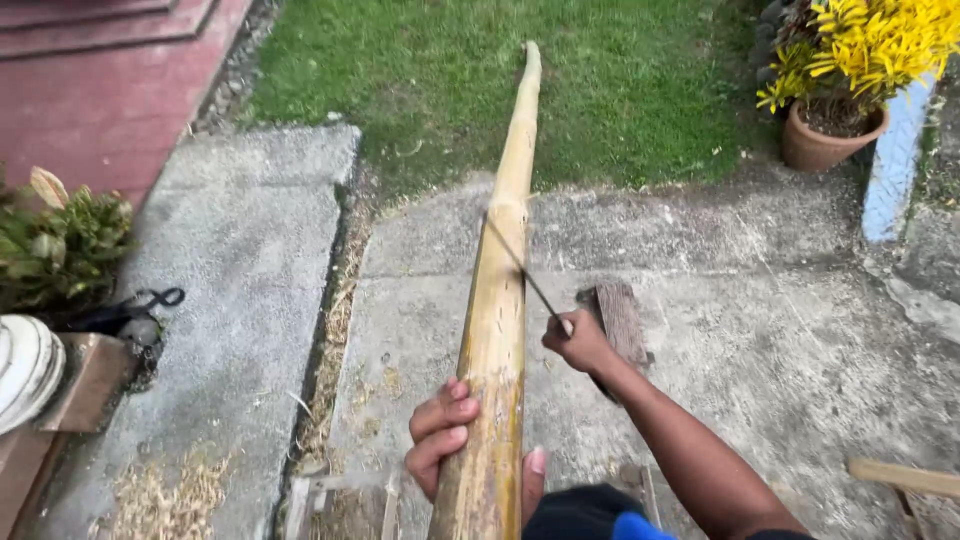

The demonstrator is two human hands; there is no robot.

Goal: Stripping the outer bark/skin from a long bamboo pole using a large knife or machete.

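A long yellow bamboo pole [497, 300] runs from the bottom of the head view out over the concrete to the grass. My left hand [442, 432] wraps around its near end, fingers on the left side and thumb on the right. My right hand [577, 340] grips the handle of a thin dark blade [518, 262], which slants up and left so that its tip rests on the pole's upper surface near a node.
A wooden block [618, 318] lies on the concrete [780, 330] right of the pole. A clay pot with yellow flowers [832, 130] stands at the back right by a pale blue kerb [893, 165]. A leafy plant [60, 245] and white container [25, 368] sit left. Shavings [165, 495] litter the ground.
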